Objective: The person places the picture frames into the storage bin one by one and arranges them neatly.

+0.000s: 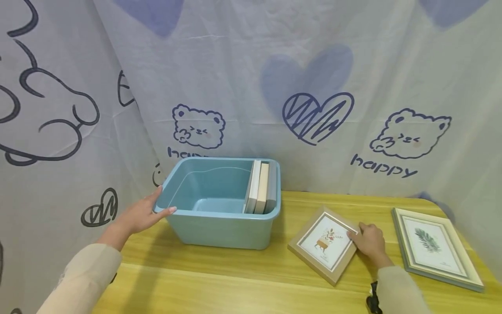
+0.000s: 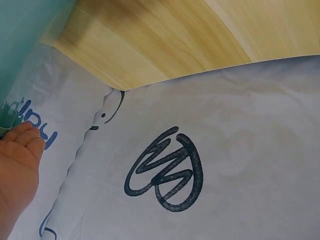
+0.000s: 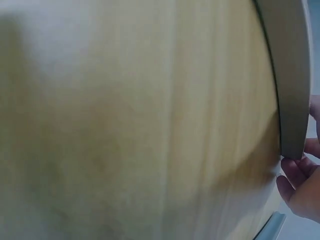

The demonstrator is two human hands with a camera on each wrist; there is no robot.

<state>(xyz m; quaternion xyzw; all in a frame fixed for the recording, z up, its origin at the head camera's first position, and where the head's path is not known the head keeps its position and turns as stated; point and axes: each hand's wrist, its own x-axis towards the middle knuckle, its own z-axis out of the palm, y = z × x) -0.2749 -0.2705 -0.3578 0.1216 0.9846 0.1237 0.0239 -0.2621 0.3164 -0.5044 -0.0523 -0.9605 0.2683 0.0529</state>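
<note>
A light blue plastic bin (image 1: 223, 231) stands on the wooden table. My left hand (image 1: 143, 216) grips its left front corner, thumb over the rim; in the left wrist view the curled fingers (image 2: 25, 135) sit under that rim. To the right, a brown picture frame (image 1: 323, 244) with a print of a potted plant lies turned at an angle. My right hand (image 1: 368, 244) pinches its right corner, thumb on the front. The right wrist view shows the picture frame's brown side (image 3: 292, 85) with fingertips at its corner.
Several flat, book-like frames (image 1: 260, 187) stand upright along the bin's right inner wall. A cream and grey frame (image 1: 435, 246) with a green leaf print lies at the table's right. Behind the table (image 1: 204, 279) hangs a white printed curtain (image 1: 243, 78).
</note>
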